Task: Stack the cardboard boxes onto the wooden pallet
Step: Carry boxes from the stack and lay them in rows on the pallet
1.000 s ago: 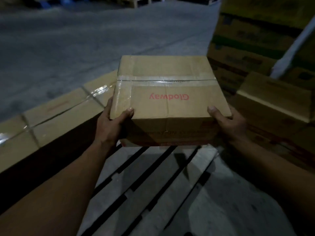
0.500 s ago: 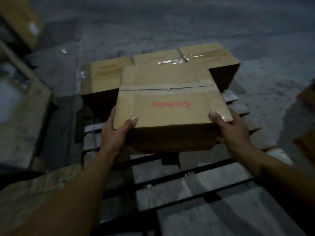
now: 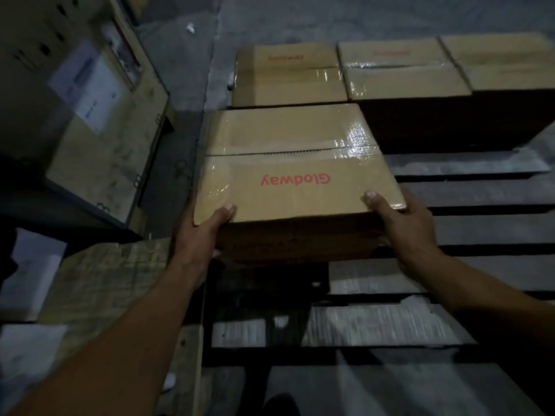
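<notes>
I hold a taped cardboard box (image 3: 295, 163) with red "Glodway" print over the left part of the wooden pallet (image 3: 468, 199). My left hand (image 3: 199, 235) grips its near left corner, thumb on top. My right hand (image 3: 402, 223) grips the near right corner the same way. Three like boxes stand in a row at the pallet's far edge: left box (image 3: 288, 75), middle box (image 3: 402, 70), right box (image 3: 504, 61). The held box sits just in front of the left one; whether it touches the slats is hidden.
A wooden crate (image 3: 99, 151) with a white label stands to the left of the pallet. A flat wooden board (image 3: 105, 280) lies by my left forearm. Grey concrete floor (image 3: 300, 16) stretches beyond the boxes. Bare slats lie near me and to the right.
My view swung left and down. The held box has come lower and to the left end of the pallet, right in front of the row's left box. Both hands keep their grip.
</notes>
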### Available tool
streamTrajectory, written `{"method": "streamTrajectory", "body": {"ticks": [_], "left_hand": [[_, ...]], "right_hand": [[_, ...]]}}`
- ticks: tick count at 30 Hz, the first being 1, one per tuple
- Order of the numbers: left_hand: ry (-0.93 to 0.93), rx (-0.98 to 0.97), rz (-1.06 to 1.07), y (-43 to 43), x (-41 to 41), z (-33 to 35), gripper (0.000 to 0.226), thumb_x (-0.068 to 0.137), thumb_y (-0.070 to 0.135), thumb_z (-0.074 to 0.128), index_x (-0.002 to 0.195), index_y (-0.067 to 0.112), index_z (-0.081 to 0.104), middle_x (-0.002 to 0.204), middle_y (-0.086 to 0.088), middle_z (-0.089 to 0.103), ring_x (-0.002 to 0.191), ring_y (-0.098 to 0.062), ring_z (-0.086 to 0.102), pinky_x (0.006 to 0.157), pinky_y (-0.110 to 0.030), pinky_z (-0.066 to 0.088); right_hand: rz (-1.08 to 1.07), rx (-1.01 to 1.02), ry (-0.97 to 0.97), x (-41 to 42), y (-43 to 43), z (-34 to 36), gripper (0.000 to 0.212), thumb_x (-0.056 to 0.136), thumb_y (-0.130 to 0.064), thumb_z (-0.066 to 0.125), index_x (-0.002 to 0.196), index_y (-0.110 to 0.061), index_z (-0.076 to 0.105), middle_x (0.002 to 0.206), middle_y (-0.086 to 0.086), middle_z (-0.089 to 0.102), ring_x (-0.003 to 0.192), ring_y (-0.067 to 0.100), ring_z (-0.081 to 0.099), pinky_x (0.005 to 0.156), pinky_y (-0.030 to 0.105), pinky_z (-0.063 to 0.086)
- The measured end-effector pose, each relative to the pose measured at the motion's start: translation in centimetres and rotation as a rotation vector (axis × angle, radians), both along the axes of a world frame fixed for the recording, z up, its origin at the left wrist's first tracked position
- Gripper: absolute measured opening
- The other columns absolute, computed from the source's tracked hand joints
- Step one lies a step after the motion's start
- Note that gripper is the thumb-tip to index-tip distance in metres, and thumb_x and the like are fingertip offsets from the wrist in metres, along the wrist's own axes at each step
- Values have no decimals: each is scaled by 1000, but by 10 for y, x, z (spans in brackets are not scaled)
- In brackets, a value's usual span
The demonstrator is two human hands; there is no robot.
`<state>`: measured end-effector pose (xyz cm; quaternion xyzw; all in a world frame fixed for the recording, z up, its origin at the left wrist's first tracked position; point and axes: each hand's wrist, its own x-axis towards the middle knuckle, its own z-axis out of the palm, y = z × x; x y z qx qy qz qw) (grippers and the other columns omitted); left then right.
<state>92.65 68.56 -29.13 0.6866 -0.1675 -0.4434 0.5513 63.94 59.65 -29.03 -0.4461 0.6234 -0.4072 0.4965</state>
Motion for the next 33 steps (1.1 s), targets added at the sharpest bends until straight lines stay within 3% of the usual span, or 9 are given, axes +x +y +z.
{"method": "streamTrajectory", "body": {"ticks": [2, 6, 13, 17, 21, 26, 29, 31, 33], "left_hand": [[31, 29, 13, -13, 10, -15, 39, 84, 24, 77, 119, 34, 61, 113, 0, 71, 95, -16, 68, 78, -43, 56], [-28, 39, -65, -42, 27, -40, 71, 68, 45, 83, 134, 40, 57, 119, 4, 71, 106, -21, 69, 82, -58, 56], [-101, 15, -81, -93, 39, -70, 73, 68, 48, 81, 136, 41, 55, 117, 7, 72, 105, -20, 69, 77, -62, 58], [-96, 7, -73, -108, 39, -89, 85, 65, 49, 82, 143, 38, 49, 126, 3, 68, 110, -20, 68, 76, -53, 61], [-88, 8, -59, -111, 40, -108, 83, 66, 48, 83, 142, 42, 50, 126, 6, 67, 110, -18, 68, 80, -52, 60], [-127, -11, -95, -112, 43, -125, 64, 80, 34, 79, 139, 39, 53, 122, 7, 70, 110, -16, 68, 89, -48, 58], [-206, 56, -109, -111, 44, -125, 65, 77, 42, 80, 137, 34, 56, 122, 5, 70, 111, -17, 67, 94, -47, 56], [-324, 117, -105, -111, 39, -120, 73, 79, 43, 79, 144, 24, 51, 132, -1, 64, 119, -21, 62, 101, -40, 52], [-442, 219, -79, -112, 29, -107, 86, 86, 38, 76, 156, 15, 31, 153, -9, 44, 138, -26, 45, 109, -32, 39]], "right_hand": [[-12, 15, 0, 10, -8, -13, 45, 82, -43, 78, 122, -27, 66, 105, -6, 72, 97, 14, 70, 82, 48, 61], [-56, 33, 8, 26, -33, -32, 44, 83, -41, 77, 124, -26, 66, 105, -10, 71, 97, 11, 68, 84, 45, 60], [-64, 13, 18, 36, -81, -65, 45, 86, -37, 76, 127, -24, 64, 112, -7, 71, 99, 9, 69, 86, 44, 60], [-59, 15, 4, 34, -98, -86, 48, 86, -35, 77, 130, -22, 63, 115, -3, 71, 101, 13, 70, 87, 44, 60], [-33, 11, 34, 31, -108, -104, 49, 81, -43, 79, 126, -29, 65, 119, -2, 70, 109, 18, 69, 91, 47, 58], [16, -21, 84, 28, -107, -116, 52, 84, -37, 78, 131, -18, 64, 117, 1, 72, 108, 16, 69, 92, 36, 58], [55, 5, 157, 28, -105, -116, 54, 86, -39, 77, 131, -14, 61, 117, 2, 71, 108, 17, 68, 91, 32, 58], [93, 36, 235, 29, -106, -112, 68, 81, -50, 76, 136, -15, 57, 123, 4, 68, 112, 21, 66, 97, 41, 55], [107, 82, 372, 30, -104, -102, 80, 84, -56, 71, 148, -17, 43, 140, 9, 58, 126, 29, 56, 106, 44, 47]]}}
